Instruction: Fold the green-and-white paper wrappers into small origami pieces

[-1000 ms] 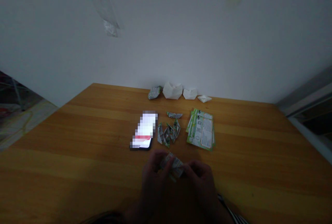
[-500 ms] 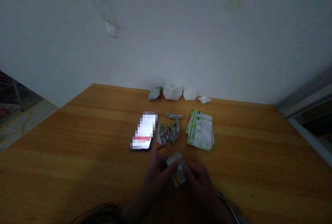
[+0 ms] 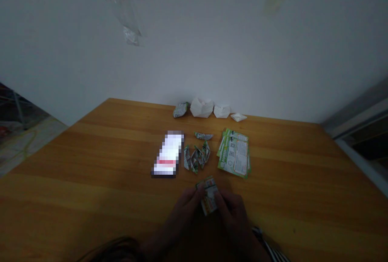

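Note:
A small folded piece of printed paper (image 3: 209, 199), white with green and orange, is held between both hands near the table's front. My left hand (image 3: 188, 202) pinches its left edge, thumb on top. My right hand (image 3: 230, 207) grips the right edge, its thumb lying across the face. Just beyond the fingers lie several small folded paper pieces (image 3: 197, 157) in a row, with one more folded strip (image 3: 203, 136) behind them. To their right is a stack of green and white printed leaflets (image 3: 235, 153). The undersides of both hands are hidden.
A phone (image 3: 168, 153) with a lit, blurred screen lies left of the folded pieces. Along the wall stand a grey-green folded paper (image 3: 181, 109), two white paper shapes (image 3: 201, 107) and a small flat white one (image 3: 238, 117). The wooden table (image 3: 91, 153) meets the wall behind.
My left index finger, raised and stretched out before, has come down onto the paper. The paper has turned slightly and both hands now grip its edges.

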Demonstrator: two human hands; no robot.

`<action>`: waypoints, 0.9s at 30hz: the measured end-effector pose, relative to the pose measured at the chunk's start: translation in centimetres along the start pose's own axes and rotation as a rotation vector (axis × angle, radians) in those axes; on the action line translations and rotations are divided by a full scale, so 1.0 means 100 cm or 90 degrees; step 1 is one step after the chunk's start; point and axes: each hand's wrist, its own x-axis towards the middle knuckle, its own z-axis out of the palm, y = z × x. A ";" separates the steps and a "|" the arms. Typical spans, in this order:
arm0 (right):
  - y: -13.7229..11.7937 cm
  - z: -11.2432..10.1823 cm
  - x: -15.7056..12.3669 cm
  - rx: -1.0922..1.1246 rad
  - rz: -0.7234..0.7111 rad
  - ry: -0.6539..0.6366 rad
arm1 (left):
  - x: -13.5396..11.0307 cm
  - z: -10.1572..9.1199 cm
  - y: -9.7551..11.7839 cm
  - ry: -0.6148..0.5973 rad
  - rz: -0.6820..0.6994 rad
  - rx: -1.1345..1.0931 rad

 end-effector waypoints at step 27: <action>0.004 -0.016 0.008 -0.269 -0.430 -0.057 | 0.004 -0.041 0.024 -0.165 0.024 0.140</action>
